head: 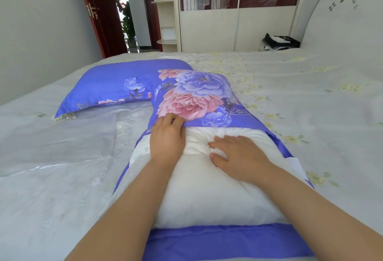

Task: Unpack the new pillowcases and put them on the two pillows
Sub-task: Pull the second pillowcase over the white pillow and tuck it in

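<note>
Roughly half the task looks done, w/ the 2nd pillow only partly cased.

Nearest the camera, a plain purple band of the 2nd pillowcase (pixel 217 91) is seen flat on the bed (pixel 310 99), i.e. the lower layer at its open end. On it the white pillow (pixel 209 194) is laid lengthwise, approx. the near two-thirds uncovered, the far end already tucked inside. A white tag or slip shows at the pillow's right edge; what it is can't be told.

Next out, the hands. The right hand (pixel 240 155) is laid on the bare pillow w/ fingers spread and fairly straight, pressing the stuffing into a dimple; nothing is gripped by it. The left hand (pixel 166 138) is curled at the upper hem of the case, fingertips hooked on/under the fabric edge, so the hem seems to be pinched.

Beyond the hands, the case's top layer is seen: purple, satin-like sheen, big pink and lilac peonies, bulging where it is filled.

Farther left, touching or just overlapped by that case, the 1st pillow (pixel 116 84) lies fully covered in matching fabric, so that one is judged finished.

Left to do, prob.: hem drawn over the rest, opening closed, pillow plumped. No packaging can be made out for certain; a dark bundle (pixel 279 42) sits at the far side by the headboard.
</note>
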{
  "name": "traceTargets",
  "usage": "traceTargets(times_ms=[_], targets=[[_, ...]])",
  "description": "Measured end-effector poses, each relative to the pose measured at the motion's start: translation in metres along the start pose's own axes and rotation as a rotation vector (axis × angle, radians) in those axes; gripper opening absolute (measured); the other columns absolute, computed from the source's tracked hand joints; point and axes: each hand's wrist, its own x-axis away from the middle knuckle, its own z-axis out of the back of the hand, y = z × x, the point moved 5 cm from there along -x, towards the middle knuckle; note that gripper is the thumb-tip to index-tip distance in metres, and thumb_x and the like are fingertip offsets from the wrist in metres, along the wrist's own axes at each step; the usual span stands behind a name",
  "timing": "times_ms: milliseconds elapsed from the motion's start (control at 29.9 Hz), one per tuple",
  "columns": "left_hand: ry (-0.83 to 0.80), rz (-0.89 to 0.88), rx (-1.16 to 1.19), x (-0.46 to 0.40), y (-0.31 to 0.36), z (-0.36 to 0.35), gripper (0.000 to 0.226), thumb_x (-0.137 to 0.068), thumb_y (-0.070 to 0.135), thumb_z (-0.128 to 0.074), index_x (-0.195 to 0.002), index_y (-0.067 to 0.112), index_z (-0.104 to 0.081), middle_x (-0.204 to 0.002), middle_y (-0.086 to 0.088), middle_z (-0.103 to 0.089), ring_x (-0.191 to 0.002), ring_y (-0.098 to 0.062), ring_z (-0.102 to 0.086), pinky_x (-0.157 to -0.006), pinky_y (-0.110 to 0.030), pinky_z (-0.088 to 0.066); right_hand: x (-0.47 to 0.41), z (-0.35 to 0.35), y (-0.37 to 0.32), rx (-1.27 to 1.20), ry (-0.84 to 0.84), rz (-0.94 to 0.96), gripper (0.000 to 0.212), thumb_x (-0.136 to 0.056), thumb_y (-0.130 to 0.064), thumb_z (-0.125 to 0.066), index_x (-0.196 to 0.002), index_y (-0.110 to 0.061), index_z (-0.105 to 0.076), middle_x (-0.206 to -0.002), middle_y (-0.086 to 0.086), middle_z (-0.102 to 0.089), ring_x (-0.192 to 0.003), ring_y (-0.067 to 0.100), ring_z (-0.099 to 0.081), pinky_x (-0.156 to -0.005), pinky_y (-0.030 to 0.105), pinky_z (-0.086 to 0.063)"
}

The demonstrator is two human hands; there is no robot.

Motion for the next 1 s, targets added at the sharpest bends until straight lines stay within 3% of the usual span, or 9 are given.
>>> traceTargets(times_ms=[167, 234, 301, 367, 501, 635, 768, 935, 1002], targets=[[0.041, -0.222, 0.09, 0.005, 0.027, 0.011, 0.015, -0.072, 0.007, -0.041, -0.08, 0.008, -0.054, -0.07, -0.007, -0.053, -0.069, -0.026, -0.046, -0.057, -0.029, -0.027, -0.005, -0.005, -0.005, 0.08, 0.135, -0.079, 0.038, -0.095, -0.047, -0.035, -0.127, -0.036, -0.054, -0.139, -0.007, -0.051, -0.128, 0.013, -0.046, -0.107, 0.033, -0.028], [0.043, -0.207, 0.025, 0.009, 0.028, 0.01, 0.004, -0.074, 0.011, -0.045, -0.074, 0.01, -0.049, -0.06, -0.005, -0.052, -0.057, -0.027, -0.051, -0.052, -0.026, -0.024, -0.003, -0.001, -0.006, 0.099, 0.299, -0.139, 0.034, -0.091, -0.046, -0.04, -0.11, -0.027, -0.061, -0.112, -0.002, -0.067, -0.107, 0.019, -0.059, -0.093, 0.034, -0.038], [0.045, -0.161, -0.002, 0.01, 0.024, 0.008, 0.02, -0.084, 0.023, -0.043, -0.068, 0.011, -0.048, -0.054, -0.004, -0.05, -0.05, -0.027, -0.051, -0.05, -0.024, -0.025, 0.001, 0.013, -0.007, 0.151, 0.562, -0.151, 0.033, -0.081, -0.046, -0.046, -0.091, -0.017, -0.058, -0.084, 0.002, -0.064, -0.082, 0.025, -0.061, -0.074, 0.035, -0.044], [0.063, -0.147, 0.041, 0.009, 0.021, 0.009, 0.033, -0.087, 0.033, -0.045, -0.062, 0.012, -0.046, -0.051, -0.005, -0.047, -0.048, -0.027, -0.048, -0.049, -0.025, -0.027, -0.002, 0.024, -0.01, 0.221, 0.694, -0.137, 0.036, -0.076, -0.046, -0.051, -0.093, -0.014, -0.055, -0.087, 0.005, -0.057, -0.081, 0.027, -0.054, -0.071, 0.037, -0.041], [0.098, -0.243, 0.127, 0.01, 0.019, 0.011, 0.037, -0.08, 0.038, -0.053, -0.056, 0.011, -0.046, -0.05, -0.004, -0.046, -0.044, -0.024, -0.046, -0.045, -0.025, -0.023, -0.034, 0.027, 0.0, 0.277, 0.578, -0.165, 0.041, -0.075, -0.041, -0.045, -0.102, -0.013, -0.057, -0.1, 0.009, -0.053, -0.089, 0.031, -0.052, -0.074, 0.039, -0.041], [0.083, -0.278, 0.147, 0.007, 0.009, 0.012, 0.023, -0.073, 0.027, -0.056, -0.06, 0.011, -0.046, -0.052, -0.005, -0.048, -0.045, -0.024, -0.049, -0.042, -0.025, -0.035, -0.041, 0.029, 0.068, 0.231, 0.312, -0.46, 0.036, -0.087, -0.022, -0.045, -0.121, -0.014, -0.053, -0.118, 0.012, -0.051, -0.108, 0.033, -0.049, -0.083, 0.038, -0.038], [0.008, -0.233, 0.081, 0.011, 0.01, 0.008, 0.03, -0.059, -0.002, -0.066, -0.071, 0.016, -0.045, -0.063, -0.007, -0.05, -0.053, -0.028, -0.051, -0.043, -0.029, -0.032, -0.003, 0.015, 0.115, 0.105, 0.219, -0.664, 0.027, -0.091, -0.011, -0.035, -0.114, -0.011, -0.051, -0.104, 0.015, -0.062, -0.092, 0.034, -0.06, -0.068, 0.032, -0.038], [-0.061, 0.228, 0.017, 0.011, -0.024, 0.014, 0.012, -0.076, 0.0, -0.05, -0.085, 0.008, -0.048, -0.092, -0.012, -0.052, -0.074, -0.035, -0.051, -0.055, -0.036, -0.035, 0.016, 0.009, 0.113, 0.246, 0.207, -0.567, 0.043, -0.093, -0.009, -0.032, -0.134, -0.02, -0.041, -0.101, 0.014, -0.065, -0.088, 0.033, -0.062, -0.063, 0.03, -0.037], [-0.11, 0.404, 0.083, 0.015, -0.046, 0.019, 0.009, -0.083, 0.009, -0.049, -0.077, 0.013, -0.043, -0.08, -0.009, -0.053, -0.074, -0.034, -0.049, -0.059, -0.035, -0.035, 0.016, 0.009, 0.113, 0.281, 0.188, -0.538, 0.039, -0.094, -0.01, -0.033, -0.13, -0.018, -0.045, -0.1, 0.013, -0.065, -0.087, 0.032, -0.063, -0.062, 0.029, -0.037]])
